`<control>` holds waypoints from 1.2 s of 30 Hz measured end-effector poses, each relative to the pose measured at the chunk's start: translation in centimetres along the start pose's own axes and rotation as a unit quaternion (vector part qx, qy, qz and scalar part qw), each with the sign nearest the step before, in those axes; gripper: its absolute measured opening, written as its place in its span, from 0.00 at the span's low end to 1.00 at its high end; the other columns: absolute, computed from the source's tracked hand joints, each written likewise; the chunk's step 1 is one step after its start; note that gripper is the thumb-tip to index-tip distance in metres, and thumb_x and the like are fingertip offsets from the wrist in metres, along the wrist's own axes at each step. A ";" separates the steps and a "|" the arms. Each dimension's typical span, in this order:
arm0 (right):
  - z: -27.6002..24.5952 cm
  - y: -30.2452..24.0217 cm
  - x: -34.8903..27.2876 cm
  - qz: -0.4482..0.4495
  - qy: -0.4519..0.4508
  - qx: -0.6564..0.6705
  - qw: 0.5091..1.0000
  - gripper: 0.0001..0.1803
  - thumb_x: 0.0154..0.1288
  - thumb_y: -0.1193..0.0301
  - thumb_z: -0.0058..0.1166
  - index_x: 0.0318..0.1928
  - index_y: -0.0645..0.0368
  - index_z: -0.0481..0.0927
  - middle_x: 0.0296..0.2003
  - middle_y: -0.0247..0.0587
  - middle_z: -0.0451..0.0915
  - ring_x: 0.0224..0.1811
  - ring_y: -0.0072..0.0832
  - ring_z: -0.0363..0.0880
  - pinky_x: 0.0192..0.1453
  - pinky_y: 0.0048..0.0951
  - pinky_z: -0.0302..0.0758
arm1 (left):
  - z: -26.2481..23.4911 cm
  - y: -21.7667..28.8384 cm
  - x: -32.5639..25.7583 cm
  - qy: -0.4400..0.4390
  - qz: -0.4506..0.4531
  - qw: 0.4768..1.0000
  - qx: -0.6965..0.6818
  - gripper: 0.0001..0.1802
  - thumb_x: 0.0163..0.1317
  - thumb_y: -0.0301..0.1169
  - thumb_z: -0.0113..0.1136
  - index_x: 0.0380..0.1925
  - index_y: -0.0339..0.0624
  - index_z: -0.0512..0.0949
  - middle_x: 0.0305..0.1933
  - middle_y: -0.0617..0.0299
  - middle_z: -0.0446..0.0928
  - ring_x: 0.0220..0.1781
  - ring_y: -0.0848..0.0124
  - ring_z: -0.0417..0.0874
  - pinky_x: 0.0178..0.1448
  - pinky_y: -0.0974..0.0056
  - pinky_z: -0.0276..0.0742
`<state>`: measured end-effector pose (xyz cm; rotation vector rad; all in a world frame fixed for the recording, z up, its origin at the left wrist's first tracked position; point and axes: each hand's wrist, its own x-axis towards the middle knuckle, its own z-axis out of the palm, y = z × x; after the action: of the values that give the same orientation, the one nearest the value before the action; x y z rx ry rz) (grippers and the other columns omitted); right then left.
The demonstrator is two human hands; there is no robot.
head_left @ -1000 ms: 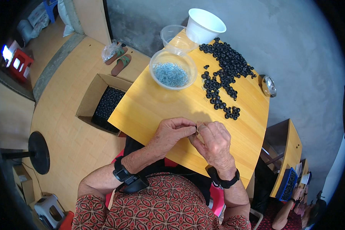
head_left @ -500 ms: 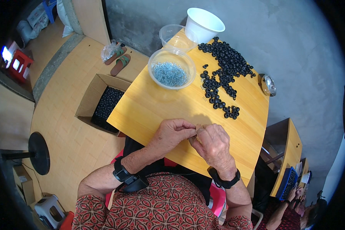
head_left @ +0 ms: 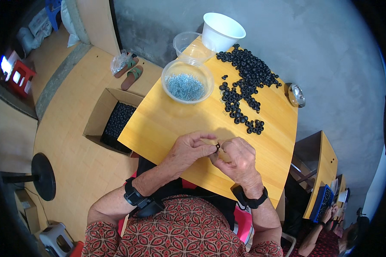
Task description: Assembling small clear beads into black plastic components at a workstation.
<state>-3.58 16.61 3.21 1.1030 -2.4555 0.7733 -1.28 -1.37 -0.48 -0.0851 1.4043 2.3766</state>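
My left hand (head_left: pixel 186 153) and my right hand (head_left: pixel 240 160) meet over the near edge of the wooden table. Thumb and fingertips of each hand are closed on a small black ring-like part (head_left: pixel 217 146), which is partly hidden by the fingers. Farther off, a heap of round black parts with holes (head_left: pixel 251 68) spreads over the table's right side, with a looser trail (head_left: pixel 238 111) reaching toward me. Left of it stands a clear plastic bowl (head_left: pixel 166 92) holding many tiny silvery-blue pieces (head_left: pixel 184 87), too small to name.
A white bowl (head_left: pixel 222 34) and a clear tub (head_left: pixel 182 43) stand at the table's far corner. At its right edge sits a shiny metal round object (head_left: pixel 297 95). A cardboard box of black parts (head_left: pixel 99 109) is on the floor, left. Another person (head_left: pixel 319 240) works at the lower right.
My fingers have parted slightly, so the black part between them now shows. The left forefinger has lifted a little. The whole view has shifted slightly.
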 end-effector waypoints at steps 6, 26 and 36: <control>-0.3 0.3 0.0 -0.012 0.001 -0.018 1.000 0.18 0.42 0.75 0.71 0.36 0.64 0.78 0.28 0.44 0.78 0.31 0.40 0.79 0.37 0.36 0.78 | -0.7 0.7 0.2 -0.061 -0.050 0.996 0.038 0.13 0.65 0.31 0.63 0.45 0.35 0.81 0.41 0.63 0.81 0.44 0.77 0.80 0.52 0.71 0.76; 0.2 -0.5 -0.2 -0.012 -0.034 -0.014 0.999 0.17 0.44 0.76 0.69 0.36 0.64 0.76 0.27 0.45 0.74 0.30 0.42 0.76 0.35 0.38 0.75 | -0.8 -0.3 -0.3 -0.016 -0.020 0.995 0.093 0.12 0.65 0.29 0.61 0.45 0.35 0.83 0.41 0.64 0.83 0.43 0.78 0.79 0.51 0.71 0.75; 1.1 -0.4 -0.7 -0.024 -0.003 -0.014 1.000 0.14 0.44 0.77 0.67 0.30 0.61 0.75 0.22 0.41 0.71 0.24 0.39 0.75 0.29 0.36 0.73 | -0.9 -0.6 -0.4 -0.017 -0.015 0.997 0.078 0.11 0.64 0.29 0.61 0.43 0.35 0.84 0.39 0.66 0.82 0.42 0.79 0.79 0.50 0.71 0.75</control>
<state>-2.90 16.07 2.12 1.1523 -2.4276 0.7191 -0.83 -2.05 -1.34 -0.0235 1.5551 2.2255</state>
